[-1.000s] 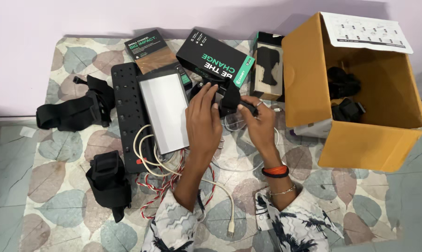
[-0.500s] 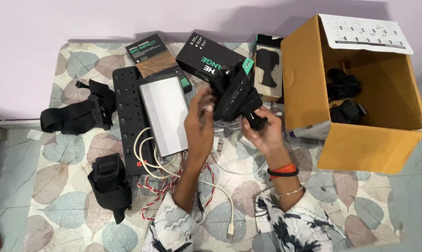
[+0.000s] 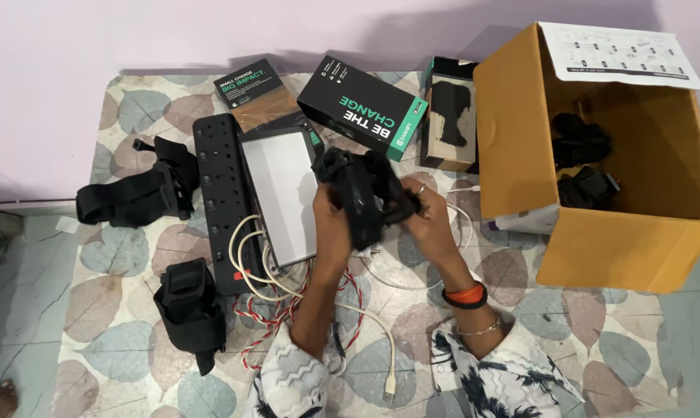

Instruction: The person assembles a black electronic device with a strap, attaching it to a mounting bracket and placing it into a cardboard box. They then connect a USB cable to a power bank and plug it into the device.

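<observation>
Both my hands hold one black strap mount (image 3: 363,195) above the patterned mat. My left hand (image 3: 330,224) grips its left side from below. My right hand (image 3: 427,220) grips the right side, with the fingers curled over a black clip. The strap hangs folded between them, just right of a flat white panel (image 3: 284,195). A white cable (image 3: 412,271) lies under my hands.
An open cardboard box (image 3: 597,248) with black gear inside stands at the right. A black power strip (image 3: 218,197), two more black straps (image 3: 137,193) (image 3: 189,310), three small product boxes (image 3: 361,108) and red-white cord (image 3: 268,325) lie around.
The strap mount was lifted up off the mat, then brought back down and bunched between both hands. The view has shifted slightly.
</observation>
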